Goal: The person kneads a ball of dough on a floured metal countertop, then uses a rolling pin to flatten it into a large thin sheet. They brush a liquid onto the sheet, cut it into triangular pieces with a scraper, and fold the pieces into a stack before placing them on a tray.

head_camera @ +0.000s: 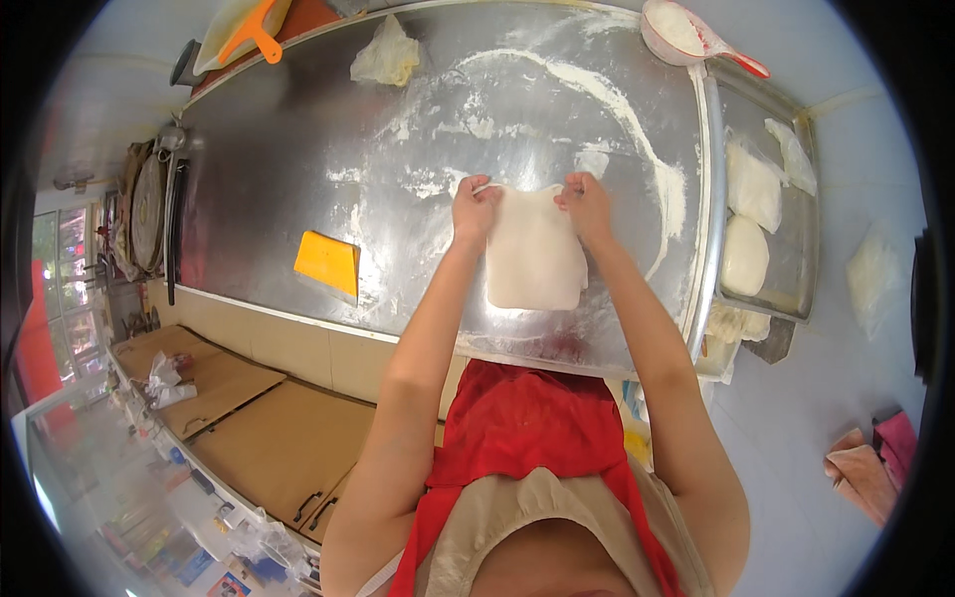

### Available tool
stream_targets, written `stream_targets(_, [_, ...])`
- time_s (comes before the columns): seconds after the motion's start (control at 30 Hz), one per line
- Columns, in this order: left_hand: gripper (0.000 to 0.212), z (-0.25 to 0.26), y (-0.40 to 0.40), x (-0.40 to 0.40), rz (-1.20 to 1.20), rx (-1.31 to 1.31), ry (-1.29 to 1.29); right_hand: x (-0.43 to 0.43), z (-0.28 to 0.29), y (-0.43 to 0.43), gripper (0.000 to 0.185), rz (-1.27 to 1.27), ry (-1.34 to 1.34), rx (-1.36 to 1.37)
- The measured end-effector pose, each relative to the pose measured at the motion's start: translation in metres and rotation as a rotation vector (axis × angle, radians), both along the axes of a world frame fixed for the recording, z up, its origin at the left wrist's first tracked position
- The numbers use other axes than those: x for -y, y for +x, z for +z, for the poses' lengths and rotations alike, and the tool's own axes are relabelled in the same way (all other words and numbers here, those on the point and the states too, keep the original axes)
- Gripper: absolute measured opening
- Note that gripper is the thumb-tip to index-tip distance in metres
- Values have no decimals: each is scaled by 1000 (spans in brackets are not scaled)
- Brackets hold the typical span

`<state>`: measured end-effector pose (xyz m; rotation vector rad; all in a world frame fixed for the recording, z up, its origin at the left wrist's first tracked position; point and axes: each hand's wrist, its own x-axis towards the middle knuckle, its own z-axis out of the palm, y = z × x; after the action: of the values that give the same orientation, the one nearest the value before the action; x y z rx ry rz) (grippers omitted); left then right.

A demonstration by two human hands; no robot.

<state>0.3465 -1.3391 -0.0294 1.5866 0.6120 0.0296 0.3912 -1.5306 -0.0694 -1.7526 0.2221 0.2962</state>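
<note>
A flat, roughly rectangular sheet of pale dough (536, 250) lies on the floured metal worktop (254, 186) before me. My left hand (475, 209) pinches its far left corner between thumb and fingers. At the far right corner, my right hand (586, 205) grips the dough in the same way. Between the two hands the far edge dips slightly towards me. The dough's near edge rests close to the front of the worktop, and a small flap sticks out at its lower right side.
A yellow dough scraper (328, 263) lies to the left. Crumpled plastic film (386, 54) sits at the back. Flour fills a red-handled scoop (675, 30) at the back right corner. The metal tray (783, 287) on the right holds a rounded dough piece (744, 256) and a bagged one (752, 183).
</note>
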Motion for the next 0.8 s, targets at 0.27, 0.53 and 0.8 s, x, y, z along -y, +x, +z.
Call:
stream_targets(0.27, [63, 4, -61, 12, -863, 94, 842, 6, 47, -70, 50, 703, -588, 599])
stream_targets(0.53, [70, 33, -31, 3, -1115, -209, 549, 6, 64, -39, 62, 956, -447, 57])
stream_targets(0.8, [38, 22, -53, -15, -809, -55, 495, 20, 48, -62, 48, 933, -392, 214])
